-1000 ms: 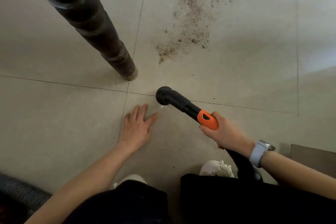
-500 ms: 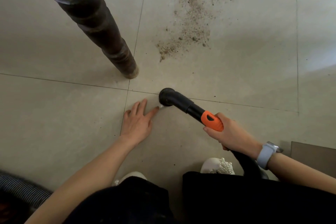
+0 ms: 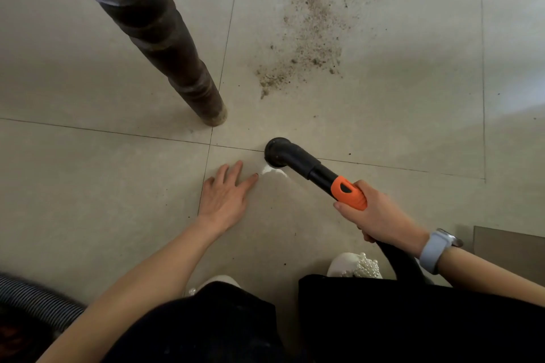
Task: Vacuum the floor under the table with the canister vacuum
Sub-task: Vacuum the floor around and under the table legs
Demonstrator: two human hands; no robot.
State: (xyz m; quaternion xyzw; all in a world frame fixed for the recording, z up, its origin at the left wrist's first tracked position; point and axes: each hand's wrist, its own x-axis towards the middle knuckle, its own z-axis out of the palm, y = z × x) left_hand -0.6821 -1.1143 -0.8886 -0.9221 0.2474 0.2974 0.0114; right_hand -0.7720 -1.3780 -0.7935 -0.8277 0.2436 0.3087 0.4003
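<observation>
While the right hand grips the vacuum wand at its orange collar, the elbow nozzle sits on the tiled floor, seemingly over a small white scrap. Just beside it, the left hand lies flat, fingers spread. Dirt lies well beyond, near the table leg.

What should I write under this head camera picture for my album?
Right hand grips the vacuum wand, its nozzle by a white scrap; left hand rests flat on the floor near the table leg.
</observation>
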